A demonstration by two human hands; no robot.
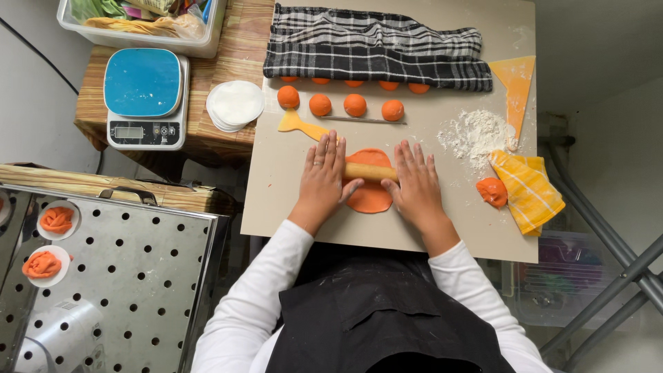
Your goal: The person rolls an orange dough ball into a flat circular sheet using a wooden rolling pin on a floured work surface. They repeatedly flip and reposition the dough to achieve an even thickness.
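We see small grey screen (129, 132) on scale (145, 97) front, scale white with blue top, on wooden stand left of board. Behind scale, clear bin (138, 27) holding plastic packets (148, 24), yellowish and green.

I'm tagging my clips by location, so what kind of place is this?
Probably a small kitchen or home bakery workspace. Both hands roll a wooden rolling pin over flattened orange dough on a board, with a flour pile, a digital kitchen scale and a perforated steel steamer tray nearby.
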